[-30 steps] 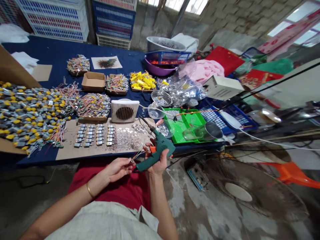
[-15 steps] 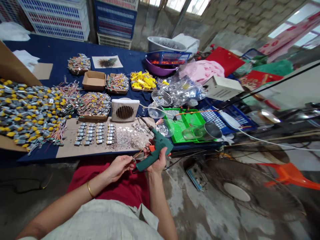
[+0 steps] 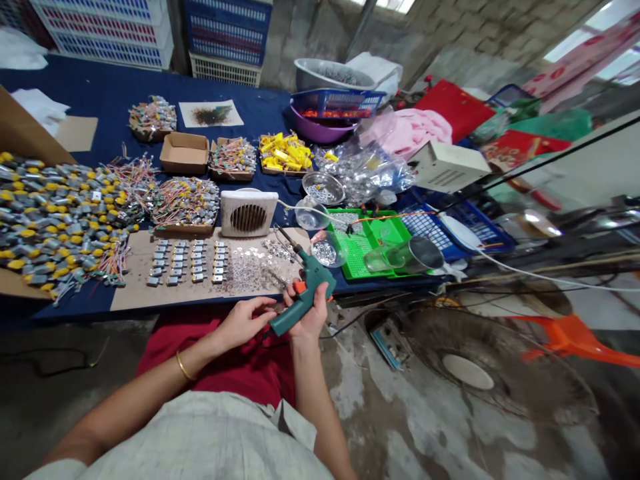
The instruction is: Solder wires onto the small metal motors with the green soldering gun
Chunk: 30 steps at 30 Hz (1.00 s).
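My right hand (image 3: pixel 306 318) is wrapped round the grip of a green soldering gun (image 3: pixel 303 291) with an orange trigger, its tip pointing up and left over the table edge. My left hand (image 3: pixel 243 321) is pinched on a small part with thin coloured wires, held close to the gun's handle above my red lap. Just beyond the hands lies a cardboard sheet (image 3: pixel 135 293) with rows of small metal parts (image 3: pixel 187 262) and a scatter of tiny silver bits (image 3: pixel 250 267).
A heap of small motors with yellow caps (image 3: pixel 50 220) covers the left of the blue table. A white vent box (image 3: pixel 249 212), green trays (image 3: pixel 370 247), clear bowls, a metal cup (image 3: pixel 420 257) and boxes of wired parts stand behind. A fan (image 3: pixel 480 373) lies on the floor at right.
Both hands have drifted slightly up toward the table edge, and the left hand has closed in nearer the gun's handle. The view has tilted down a little.
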### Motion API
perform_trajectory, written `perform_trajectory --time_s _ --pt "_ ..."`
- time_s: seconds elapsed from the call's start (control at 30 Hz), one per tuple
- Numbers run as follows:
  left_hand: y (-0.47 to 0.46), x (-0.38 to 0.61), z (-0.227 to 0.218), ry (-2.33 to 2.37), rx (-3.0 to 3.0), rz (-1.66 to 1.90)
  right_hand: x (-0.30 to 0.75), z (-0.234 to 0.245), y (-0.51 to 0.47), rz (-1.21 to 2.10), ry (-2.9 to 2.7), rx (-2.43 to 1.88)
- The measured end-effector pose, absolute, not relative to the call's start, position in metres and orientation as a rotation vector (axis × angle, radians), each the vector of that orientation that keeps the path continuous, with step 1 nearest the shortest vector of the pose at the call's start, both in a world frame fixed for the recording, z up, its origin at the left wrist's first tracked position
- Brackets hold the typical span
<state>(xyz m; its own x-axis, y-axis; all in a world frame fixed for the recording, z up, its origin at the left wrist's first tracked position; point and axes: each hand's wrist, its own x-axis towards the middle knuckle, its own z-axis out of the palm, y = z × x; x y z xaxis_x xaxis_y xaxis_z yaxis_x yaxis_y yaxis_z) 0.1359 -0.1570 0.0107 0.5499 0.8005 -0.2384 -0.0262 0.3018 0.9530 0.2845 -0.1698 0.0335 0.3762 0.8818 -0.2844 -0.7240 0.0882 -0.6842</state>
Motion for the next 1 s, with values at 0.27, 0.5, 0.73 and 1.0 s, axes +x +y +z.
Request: perform_trajectory --time_s 0.27,0.5,0.73,1.0 --pt "-0.156 0.14 0.015 0.873 1.218 0.676 0.281 0.03 -0.167 1.231 -0.193 -0.785" --pt "-0.117 0.137 0.007 0.907 1.112 0.559 0.291 0.022 -0.199 0.725 -0.116 -1.193" --pt "-0.072 0.15 0.009 0.94 1.693 0.262 0.347 0.063 -0.27 0.927 -0.396 -1.809" --pt "-0.084 0.162 0.002 1.012 1.826 0.318 0.358 0.079 -0.271 0.804 -0.829 -2.06"
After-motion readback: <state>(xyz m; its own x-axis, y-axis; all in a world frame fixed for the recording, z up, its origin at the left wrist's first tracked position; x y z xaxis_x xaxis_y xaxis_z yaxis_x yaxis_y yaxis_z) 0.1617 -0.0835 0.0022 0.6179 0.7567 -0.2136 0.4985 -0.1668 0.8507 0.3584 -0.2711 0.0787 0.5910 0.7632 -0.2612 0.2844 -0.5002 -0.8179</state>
